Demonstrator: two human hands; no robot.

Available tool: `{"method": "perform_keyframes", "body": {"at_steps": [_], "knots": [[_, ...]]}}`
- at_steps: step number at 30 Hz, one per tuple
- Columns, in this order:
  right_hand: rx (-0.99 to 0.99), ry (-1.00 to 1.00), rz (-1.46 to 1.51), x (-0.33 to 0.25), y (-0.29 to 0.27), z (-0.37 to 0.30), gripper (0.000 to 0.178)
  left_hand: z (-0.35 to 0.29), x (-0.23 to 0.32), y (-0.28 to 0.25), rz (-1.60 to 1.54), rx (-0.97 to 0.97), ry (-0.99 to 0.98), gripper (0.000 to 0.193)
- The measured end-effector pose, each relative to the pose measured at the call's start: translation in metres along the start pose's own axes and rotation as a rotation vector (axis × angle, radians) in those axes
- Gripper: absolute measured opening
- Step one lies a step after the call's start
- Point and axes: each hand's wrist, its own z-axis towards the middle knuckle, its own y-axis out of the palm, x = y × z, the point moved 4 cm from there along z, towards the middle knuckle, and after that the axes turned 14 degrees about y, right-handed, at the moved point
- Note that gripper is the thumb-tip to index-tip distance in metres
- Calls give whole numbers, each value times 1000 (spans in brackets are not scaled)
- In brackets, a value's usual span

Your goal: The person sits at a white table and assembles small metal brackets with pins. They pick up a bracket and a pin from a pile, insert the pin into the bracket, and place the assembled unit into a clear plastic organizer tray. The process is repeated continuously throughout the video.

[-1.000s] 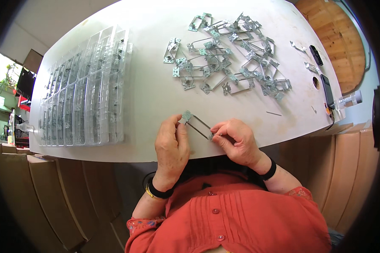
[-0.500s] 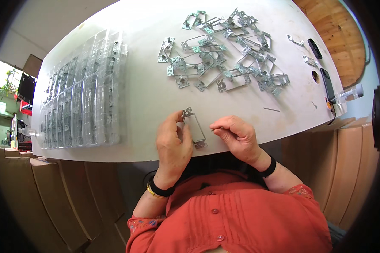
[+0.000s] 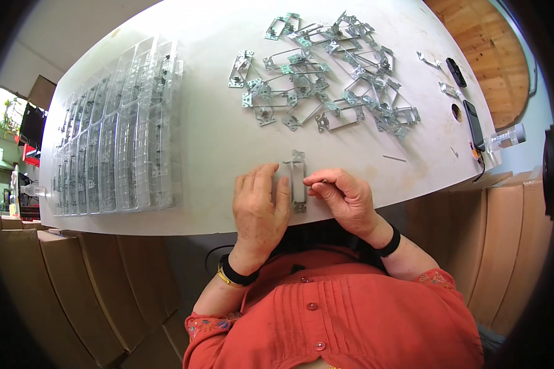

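Note:
A grey metal bracket frame (image 3: 299, 206), long and narrow with a plate at each end, lies on the table between my hands. My left hand (image 3: 256, 206) is beside its left edge, fingers stretched forward and thumb apart, with nothing visible in its grasp. On the other side, my right hand (image 3: 346, 200) is closed in a pinch close to the bracket's right edge. Whatever is between that thumb and forefinger is too small to make out.
A tangled pile of similar metal brackets (image 3: 301, 86) covers the far middle of the white table (image 3: 212, 147). Clear plastic compartment trays (image 3: 124, 138) stand at left. Toward the right are a thin metal rod (image 3: 394, 158), a phone (image 3: 474, 125) and a clear bottle (image 3: 505, 139).
The bracket has turned from slanted to nearly straight and moved slightly right. My left hand has come off it, its fingers now stretched. My right hand keeps its pinch, almost in place.

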Motion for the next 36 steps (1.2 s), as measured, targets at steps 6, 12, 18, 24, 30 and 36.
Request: {"method": "perform_keyframes", "body": {"at_steps": [6, 12, 18, 24, 30, 36], "knots": [[60, 55, 120, 5, -2, -1, 17, -1, 14, -4, 17, 22, 30, 41], [105, 4, 69, 3, -5, 0, 19, -2, 24, 4, -2, -25, 76, 36], [133, -19, 65, 0, -5, 0, 20, -5, 8, -1, 25, 12, 28, 22], [134, -6, 129, 4, -3, 0, 19, -9, 3, -6, 93, 17, 76, 23], [147, -15, 159, 8, -5, -1, 15, -11, 13, -10, 101, -25, 71, 38], [150, -5, 157, 9, -4, -1, 15, -15, 9, -9, 92, -36, 116, 47]]}}
